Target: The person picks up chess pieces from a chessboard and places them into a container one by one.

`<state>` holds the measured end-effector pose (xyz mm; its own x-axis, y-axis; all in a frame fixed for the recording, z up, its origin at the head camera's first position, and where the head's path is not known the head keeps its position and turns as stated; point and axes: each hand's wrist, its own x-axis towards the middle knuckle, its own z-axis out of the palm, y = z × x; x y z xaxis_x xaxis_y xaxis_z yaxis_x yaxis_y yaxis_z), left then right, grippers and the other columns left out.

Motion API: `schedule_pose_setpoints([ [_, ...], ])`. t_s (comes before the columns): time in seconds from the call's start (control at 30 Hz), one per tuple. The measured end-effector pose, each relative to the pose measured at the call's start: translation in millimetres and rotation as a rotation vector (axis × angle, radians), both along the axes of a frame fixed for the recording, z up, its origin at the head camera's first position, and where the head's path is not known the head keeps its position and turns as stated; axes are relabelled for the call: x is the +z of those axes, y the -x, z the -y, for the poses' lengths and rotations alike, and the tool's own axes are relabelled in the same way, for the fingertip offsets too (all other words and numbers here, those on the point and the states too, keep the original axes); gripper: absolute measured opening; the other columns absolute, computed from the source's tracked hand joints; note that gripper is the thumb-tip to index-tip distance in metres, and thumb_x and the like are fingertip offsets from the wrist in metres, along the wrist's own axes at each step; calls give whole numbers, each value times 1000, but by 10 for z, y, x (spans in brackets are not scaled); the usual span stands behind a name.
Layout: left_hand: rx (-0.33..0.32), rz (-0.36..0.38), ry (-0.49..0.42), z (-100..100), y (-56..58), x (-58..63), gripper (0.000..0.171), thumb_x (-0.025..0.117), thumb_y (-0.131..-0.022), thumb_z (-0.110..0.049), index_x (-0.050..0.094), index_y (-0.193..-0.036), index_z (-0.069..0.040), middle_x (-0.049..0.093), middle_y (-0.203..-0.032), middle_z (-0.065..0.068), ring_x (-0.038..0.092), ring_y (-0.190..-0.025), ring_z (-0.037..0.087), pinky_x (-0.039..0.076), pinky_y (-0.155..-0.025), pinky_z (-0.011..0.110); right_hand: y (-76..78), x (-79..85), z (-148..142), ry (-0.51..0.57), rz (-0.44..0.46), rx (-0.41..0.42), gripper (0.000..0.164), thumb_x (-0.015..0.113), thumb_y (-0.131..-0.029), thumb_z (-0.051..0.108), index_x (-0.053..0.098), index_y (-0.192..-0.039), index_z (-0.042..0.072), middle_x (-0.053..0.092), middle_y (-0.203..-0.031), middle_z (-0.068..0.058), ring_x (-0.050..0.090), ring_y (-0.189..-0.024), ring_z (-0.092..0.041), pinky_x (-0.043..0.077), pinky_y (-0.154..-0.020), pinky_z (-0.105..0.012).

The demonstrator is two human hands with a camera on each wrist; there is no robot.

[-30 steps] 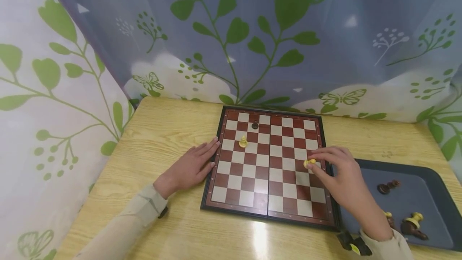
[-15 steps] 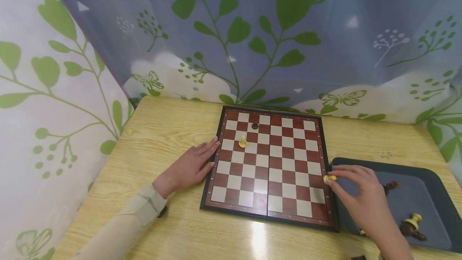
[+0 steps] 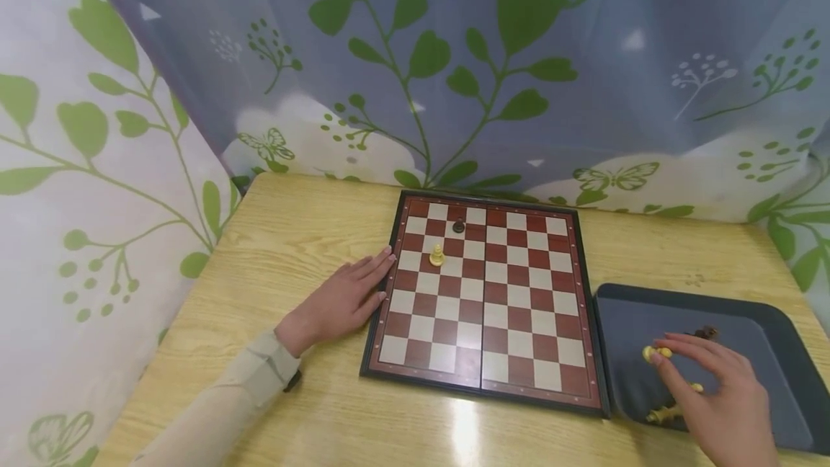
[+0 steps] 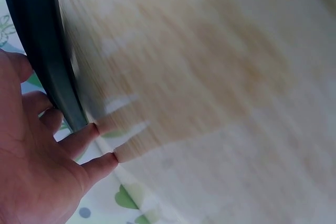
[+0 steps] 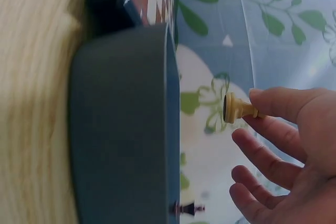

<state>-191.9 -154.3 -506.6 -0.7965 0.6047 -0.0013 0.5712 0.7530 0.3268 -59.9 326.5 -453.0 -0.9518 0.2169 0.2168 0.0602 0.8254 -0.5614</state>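
My right hand (image 3: 726,388) pinches a pale yellow chess piece (image 5: 240,108) between thumb and forefinger, above the dark tray (image 3: 752,416). The piece lies on its side in the grip, its dark base pointing away from the palm. My left hand (image 3: 340,301) rests with straight fingers against the left edge of the chessboard (image 3: 489,389); in the left wrist view its fingers touch the board's dark side (image 4: 44,40). On the board stand a yellow pawn (image 3: 437,256) and a small dark piece (image 3: 458,225), both on the far left part.
The tray stands right beside the board's right edge. In it lie a yellow chess piece (image 3: 663,414) and a dark one (image 3: 708,332), partly behind the right hand. A patterned curtain (image 3: 454,78) hangs behind the wooden table (image 3: 305,215).
My right hand has carried the yellow chess piece from the right side of the board, rightward and nearer to me, over the tray. The left hand has stayed put.
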Motion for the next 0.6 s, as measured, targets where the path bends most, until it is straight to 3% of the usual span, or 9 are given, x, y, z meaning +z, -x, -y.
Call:
schedule_pose_setpoints([
  [0.23, -8, 1, -17, -8, 6, -17, 60, 38, -110, -36, 22, -163, -12, 18, -170, 4, 34, -149, 39, 31, -120, 59, -109, -35, -123, -33, 85, -201, 30, 73, -95, 16, 72, -114, -6, 62, -127, -30, 45, -124, -54, 30, -108, -72],
  [0.33, -16, 0, -22, -8, 6, -14, 61, 39, -110, -36, 22, -163, -11, 18, -170, 5, 34, -149, 39, 31, -120, 60, -127, -55, -173, -46, 78, -224, 30, 74, -94, 14, 72, -114, -8, 62, -125, -32, 48, -121, -54, 31, -109, -71],
  [0.6, -11, 3, -12, -1, 5, -9, 60, 38, -110, -36, 21, -163, -12, 16, -170, 4, 34, -149, 39, 32, -120, 59, -152, -110, -297, -74, 33, -242, 25, 74, -91, 8, 72, -111, -8, 65, -120, -33, 56, -110, -54, 42, -97, -68],
])
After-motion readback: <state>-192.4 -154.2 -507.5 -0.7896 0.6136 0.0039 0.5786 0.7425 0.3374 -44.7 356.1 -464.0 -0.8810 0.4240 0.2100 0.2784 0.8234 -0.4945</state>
